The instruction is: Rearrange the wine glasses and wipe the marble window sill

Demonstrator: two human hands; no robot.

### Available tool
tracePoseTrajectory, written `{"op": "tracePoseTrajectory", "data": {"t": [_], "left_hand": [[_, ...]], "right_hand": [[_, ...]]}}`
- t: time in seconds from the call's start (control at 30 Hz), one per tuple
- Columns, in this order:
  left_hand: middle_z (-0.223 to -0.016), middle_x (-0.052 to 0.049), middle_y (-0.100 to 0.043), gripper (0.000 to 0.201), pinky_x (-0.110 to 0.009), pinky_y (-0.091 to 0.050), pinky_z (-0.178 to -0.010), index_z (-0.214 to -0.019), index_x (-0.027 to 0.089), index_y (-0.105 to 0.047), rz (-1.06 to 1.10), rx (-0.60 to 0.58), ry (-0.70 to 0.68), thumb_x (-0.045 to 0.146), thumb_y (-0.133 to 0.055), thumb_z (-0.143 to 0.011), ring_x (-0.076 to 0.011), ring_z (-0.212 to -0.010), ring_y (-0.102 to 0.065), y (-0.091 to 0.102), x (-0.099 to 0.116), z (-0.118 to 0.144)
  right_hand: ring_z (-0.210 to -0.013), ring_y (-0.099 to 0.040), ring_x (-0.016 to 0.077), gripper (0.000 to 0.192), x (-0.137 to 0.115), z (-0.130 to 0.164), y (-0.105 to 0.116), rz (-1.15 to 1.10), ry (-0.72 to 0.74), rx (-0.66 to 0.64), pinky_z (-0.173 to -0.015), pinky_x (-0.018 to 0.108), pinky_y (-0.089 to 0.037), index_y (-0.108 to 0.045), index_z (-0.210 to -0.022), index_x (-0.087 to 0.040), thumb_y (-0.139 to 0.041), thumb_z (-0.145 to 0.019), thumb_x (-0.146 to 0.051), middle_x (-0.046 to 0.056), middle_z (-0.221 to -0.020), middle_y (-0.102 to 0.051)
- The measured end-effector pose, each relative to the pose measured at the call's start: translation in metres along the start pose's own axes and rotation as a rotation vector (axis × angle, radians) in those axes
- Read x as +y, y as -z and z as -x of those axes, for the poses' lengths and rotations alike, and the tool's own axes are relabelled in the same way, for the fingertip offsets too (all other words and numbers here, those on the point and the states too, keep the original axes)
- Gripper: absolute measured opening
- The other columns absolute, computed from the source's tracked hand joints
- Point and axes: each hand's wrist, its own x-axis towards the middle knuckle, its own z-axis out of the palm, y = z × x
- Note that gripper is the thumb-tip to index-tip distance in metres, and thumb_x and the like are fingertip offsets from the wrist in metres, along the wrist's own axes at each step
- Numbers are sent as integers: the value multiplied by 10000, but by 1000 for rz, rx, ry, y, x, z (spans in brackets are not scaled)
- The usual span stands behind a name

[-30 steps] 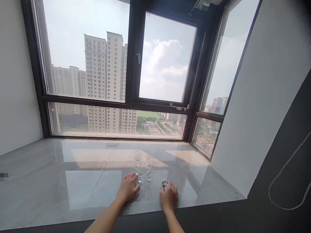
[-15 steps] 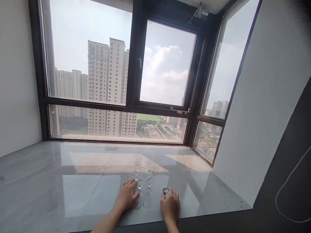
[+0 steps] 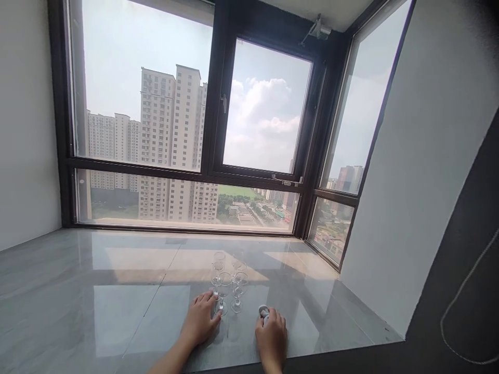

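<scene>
the left hand (image 3: 200, 323) lies flat, palm down, on the grey stone sill (image 3: 117, 301), its fingers spread and loose with nothing in them. just past its fingertips, touching or all but touching, stands the nearest stemmed glass (image 3: 222, 292), upright on its foot. the hand looks placed to steady itself beside that foot rather than to grasp it, since no finger wraps the stem.

the right hand (image 3: 272, 337) rests on the sill too, curled over a small round white and grey object (image 3: 264, 311) that peeks out beyond its knuckles. the fingers seem to close on it, but how firmly i cannot tell, as the back of the hand hides the grip. what the object is stays unclear at this size.

between the two hands and a little further out stands the cluster of glasses (image 3: 229, 278). i count four: two near ones side by side just beyond the left fingertips, and two more behind those, towards the window (image 3: 265, 109). all are upright, empty and close together, seemingly grouped within easy reach of either hand. the far pair is faint against the reflections, so the count is a best reading.

of hands there are two, both the person's own; of the small round object, one.
</scene>
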Motion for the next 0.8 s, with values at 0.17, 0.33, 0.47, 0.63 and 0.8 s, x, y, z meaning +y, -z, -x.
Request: {"op": "tracePoseTrajectory", "data": {"t": [0.17, 0.33, 0.47, 0.63, 0.8], "left_hand": [[-1441, -41, -501, 457, -408, -247, -1121, -1281, 298, -589, -4, 0, 5, 446, -466, -867, -248, -1335, -417, -2, -1, -1], [-1427, -34, -516, 436, -410, -261, -1116, -1275, 309, -603, -9, 20, -4, 425, -440, -888, -240, -1326, -427, -6, -4, -2], [-1432, -30, -513, 437, -410, -269, -1113, -1289, 317, -602, -8, 22, -6, 410, -421, -902, -240, -1323, -427, -7, -5, -2], [-1419, -39, -521, 431, -406, -280, -1097, -1290, 323, -605, -33, 22, -27, 370, -422, -904, -243, -1306, -439, -4, -2, -1], [-1410, -43, -522, 418, -399, -282, -1084, -1284, 332, -610, -47, 21, -43, 372, -436, -906, -247, -1293, -440, 0, 0, 0]], "right_hand": [[-946, -587, 251, 170, 2, 0, -2, -3, 16, 23, -817, 323, -402, -637, -929, -182, -499, -833, -209, 106, -951, -661], [-960, -580, 257, 187, 1, -1, -1, -11, 4, -2, -830, 325, -401, -631, -952, -188, -480, -847, -217, 110, -961, -663], [-966, -579, 256, 204, 1, 0, -1, -27, -14, -12, -812, 322, -404, -626, -981, -183, -474, -851, -226, 111, -972, -660], [-972, -569, 255, 203, -1, 0, 3, -16, -17, -21, -812, 318, -397, -625, -975, -167, -478, -849, -228, 114, -972, -656], [-985, -557, 254, 215, -6, 1, 11, -14, -35, -35, -822, 314, -384, -623, -991, -164, -478, -846, -227, 115, -983, -655]]}}
